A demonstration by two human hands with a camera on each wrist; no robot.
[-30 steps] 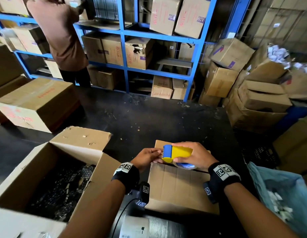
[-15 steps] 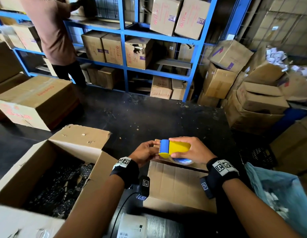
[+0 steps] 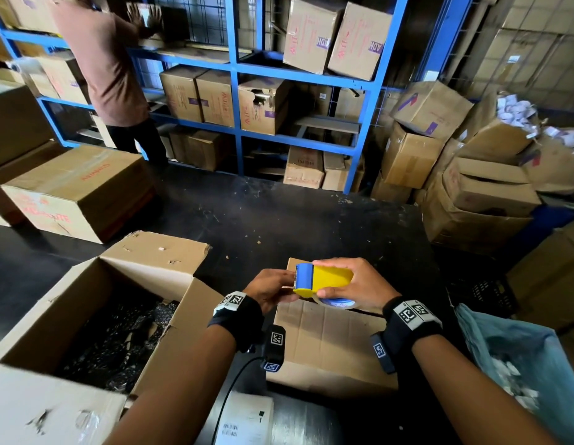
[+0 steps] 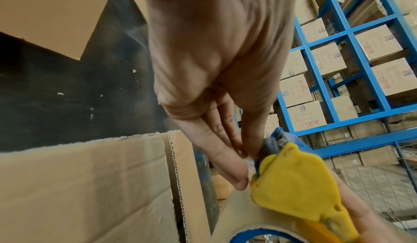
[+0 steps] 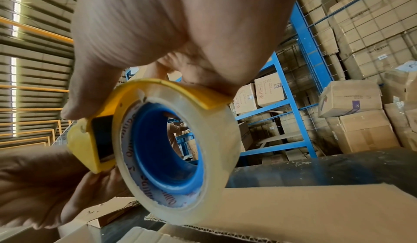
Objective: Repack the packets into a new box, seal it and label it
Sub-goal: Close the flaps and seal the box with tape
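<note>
A yellow tape dispenser (image 3: 324, 280) is held from above by the right hand (image 3: 359, 285), with the fingers curled round it. It is held over the far end of a flat brown box (image 3: 330, 345) on the dark worktop (image 3: 279, 226). The left hand (image 3: 269, 290) is at the blue front of the dispenser, where the tape end seems to be pinched by the fingertips (image 4: 237, 179).

Only in the head view are the black packets (image 3: 118, 342) seen, lying in the big open box (image 3: 150, 261) on the left. A white label roll (image 3: 247, 422) near the body and a blue bag (image 3: 519, 364) on the right are seen there too.

Only in the right wrist view is the clear tape roll (image 5: 180, 154) seen from the side, with its blue middle. Its bottom edge is just over the flat brown box. In the left wrist view the grey toothed edge (image 4: 275, 140) at the front of the dispenser is shown.

Since the earlier pictures, the dispenser has been kept in the same grip, and the left hand has stayed at its front. The person (image 3: 106, 59) at the blue shelves (image 3: 234, 69) has raised a hand.
</note>
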